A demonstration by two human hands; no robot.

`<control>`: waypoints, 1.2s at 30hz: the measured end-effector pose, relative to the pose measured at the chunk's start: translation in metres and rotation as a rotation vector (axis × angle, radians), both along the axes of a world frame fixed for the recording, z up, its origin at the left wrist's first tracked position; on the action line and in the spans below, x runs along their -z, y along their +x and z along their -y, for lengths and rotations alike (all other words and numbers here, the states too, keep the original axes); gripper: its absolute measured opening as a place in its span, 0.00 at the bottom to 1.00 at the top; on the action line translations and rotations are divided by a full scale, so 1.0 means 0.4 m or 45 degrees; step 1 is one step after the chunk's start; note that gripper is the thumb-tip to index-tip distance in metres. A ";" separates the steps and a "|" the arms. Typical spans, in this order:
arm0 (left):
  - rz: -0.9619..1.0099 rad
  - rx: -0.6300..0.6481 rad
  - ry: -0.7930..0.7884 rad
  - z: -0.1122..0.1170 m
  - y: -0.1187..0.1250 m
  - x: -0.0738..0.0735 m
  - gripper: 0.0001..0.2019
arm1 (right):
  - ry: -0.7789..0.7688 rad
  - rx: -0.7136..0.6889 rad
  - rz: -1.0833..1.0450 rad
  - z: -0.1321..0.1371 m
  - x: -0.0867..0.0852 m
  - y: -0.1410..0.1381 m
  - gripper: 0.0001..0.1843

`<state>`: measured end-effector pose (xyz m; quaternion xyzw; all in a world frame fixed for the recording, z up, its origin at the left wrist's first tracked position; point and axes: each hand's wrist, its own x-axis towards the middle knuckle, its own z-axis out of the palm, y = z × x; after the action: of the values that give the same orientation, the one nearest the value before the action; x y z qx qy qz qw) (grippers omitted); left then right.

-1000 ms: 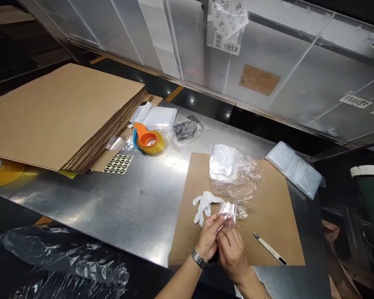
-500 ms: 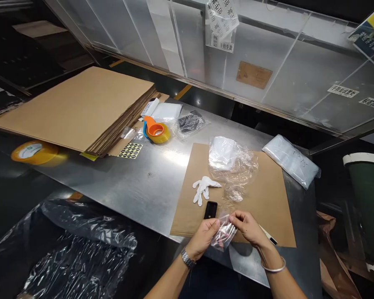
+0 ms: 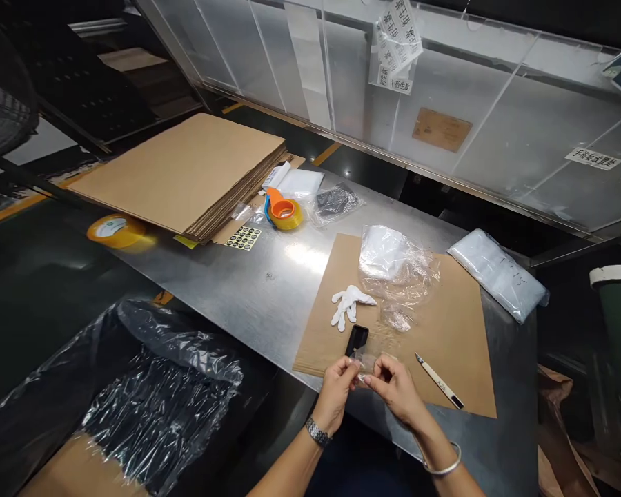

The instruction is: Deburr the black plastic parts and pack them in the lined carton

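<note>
Between my two hands is a small clear plastic bag [image 3: 365, 364], partly hidden by my fingers. My left hand [image 3: 337, 388] pinches its left side, and my right hand [image 3: 396, 388] pinches the right side. Just beyond my left fingers lies a small black case [image 3: 357, 338] on the brown cardboard sheet [image 3: 439, 345]. A white glove [image 3: 350, 306] rests above that case. Right of my right hand, a pale craft knife marked with writing [image 3: 439, 381] lies at a slant. Crumpled clear plastic bags [image 3: 403, 276] lie farther up the cardboard.
A stack of cardboard [image 3: 186, 172] stands at the table's left end, with a tape roll [image 3: 114, 229] beside it. An orange tape dispenser [image 3: 283, 209], a sticker sheet [image 3: 243, 237] and a wrapped white pack [image 3: 498, 275] lie on the metal table [image 3: 222, 290]. Black plastic film [image 3: 160, 407] is at lower left.
My hands have lifted and tilted the small bag, so less of it shows. My right hand has shifted off the craft knife, which is now fully visible. The whole view has swung left.
</note>
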<state>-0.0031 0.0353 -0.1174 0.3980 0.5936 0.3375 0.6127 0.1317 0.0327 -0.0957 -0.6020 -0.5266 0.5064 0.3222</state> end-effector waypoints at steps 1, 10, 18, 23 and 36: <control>-0.075 -0.027 0.036 0.004 -0.007 0.012 0.17 | 0.011 0.019 0.022 -0.002 0.008 -0.003 0.11; -0.642 0.012 0.567 0.014 -0.110 0.093 0.09 | 0.110 -0.162 0.200 0.010 0.090 -0.076 0.02; -1.099 -0.130 0.588 -0.036 -0.229 0.186 0.14 | -0.215 0.130 0.590 0.031 0.206 -0.104 0.14; -1.182 0.075 0.531 -0.018 -0.198 0.199 0.13 | -0.322 0.161 0.559 0.019 0.219 -0.107 0.10; -0.895 0.263 0.371 -0.030 -0.163 0.214 0.11 | -0.393 -0.042 -0.071 0.104 0.131 -0.043 0.22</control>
<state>-0.0684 0.0472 -0.2029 0.6298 0.6699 0.1979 0.3397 0.1145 -0.0089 -0.1481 -0.6212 -0.4432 0.6031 0.2321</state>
